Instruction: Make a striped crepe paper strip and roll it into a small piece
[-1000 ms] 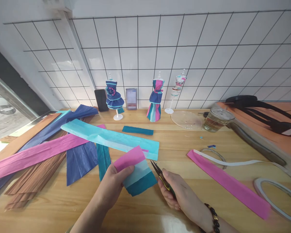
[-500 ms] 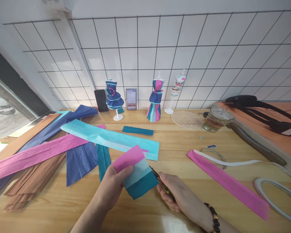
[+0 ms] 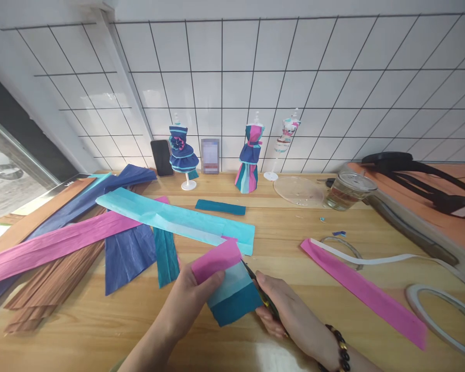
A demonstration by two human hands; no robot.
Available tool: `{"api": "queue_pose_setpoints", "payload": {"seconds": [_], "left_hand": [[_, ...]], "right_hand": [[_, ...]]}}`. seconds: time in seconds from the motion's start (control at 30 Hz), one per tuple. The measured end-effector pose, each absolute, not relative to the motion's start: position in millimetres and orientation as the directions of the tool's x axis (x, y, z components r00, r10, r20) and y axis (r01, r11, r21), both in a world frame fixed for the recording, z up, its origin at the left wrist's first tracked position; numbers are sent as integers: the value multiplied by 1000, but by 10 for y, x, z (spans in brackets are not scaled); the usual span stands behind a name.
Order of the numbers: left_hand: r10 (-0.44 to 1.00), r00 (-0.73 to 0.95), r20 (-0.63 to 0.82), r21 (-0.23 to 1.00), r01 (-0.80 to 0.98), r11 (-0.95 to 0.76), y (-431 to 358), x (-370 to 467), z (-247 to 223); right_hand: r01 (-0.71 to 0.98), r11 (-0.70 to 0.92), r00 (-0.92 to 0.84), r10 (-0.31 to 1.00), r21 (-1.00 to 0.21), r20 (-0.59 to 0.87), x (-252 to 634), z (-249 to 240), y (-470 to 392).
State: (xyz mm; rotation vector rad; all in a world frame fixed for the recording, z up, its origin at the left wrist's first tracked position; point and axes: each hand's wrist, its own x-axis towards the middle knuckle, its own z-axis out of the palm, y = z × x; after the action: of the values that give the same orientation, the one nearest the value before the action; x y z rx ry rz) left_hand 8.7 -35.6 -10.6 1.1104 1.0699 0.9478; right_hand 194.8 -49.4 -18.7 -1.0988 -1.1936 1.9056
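Observation:
My left hand (image 3: 189,299) pinches a small layered piece of crepe paper (image 3: 227,284), pink on top, pale blue in the middle, teal at the bottom, held just above the wooden table (image 3: 101,330). My right hand (image 3: 282,312) grips small scissors (image 3: 256,287) whose blades meet the right edge of that piece. A beaded bracelet (image 3: 341,351) circles the right wrist.
Long strips of pink (image 3: 54,245), light blue (image 3: 178,219), navy (image 3: 127,253) and brown (image 3: 50,281) crepe paper lie at left. A pink strip (image 3: 364,292) and tape rolls (image 3: 442,312) lie right. Three small mannequins in paper dresses (image 3: 250,160), a phone (image 3: 161,157) and a glass cup (image 3: 346,190) stand at the back.
The scissors moved from beside the layered piece into its right edge. Both hands and the paper shifted slightly right and down.

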Motion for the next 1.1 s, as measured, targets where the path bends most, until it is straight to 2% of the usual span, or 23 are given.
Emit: {"api": "queue_pose_setpoints", "payload": {"seconds": [0.23,0.6,0.9,1.1], "left_hand": [[942,291,-168,982,-33,185,-388,116,-120],[940,286,-186,977,-49,208,-386,147,-132],[941,279,-190,975,-63,215,-396,152,-123],[936,298,-188,975,-60,215,-394,142,-143]], "right_hand": [[-52,-340,-413,863,-939,-290,1941,-241,-503],[-6,-283,-399,880,-959,-257,1939,-252,-513],[-17,-355,-373,870,-935,-324,1913,-209,-510],[12,-349,-353,875,-937,-331,1910,-218,-515]]}}
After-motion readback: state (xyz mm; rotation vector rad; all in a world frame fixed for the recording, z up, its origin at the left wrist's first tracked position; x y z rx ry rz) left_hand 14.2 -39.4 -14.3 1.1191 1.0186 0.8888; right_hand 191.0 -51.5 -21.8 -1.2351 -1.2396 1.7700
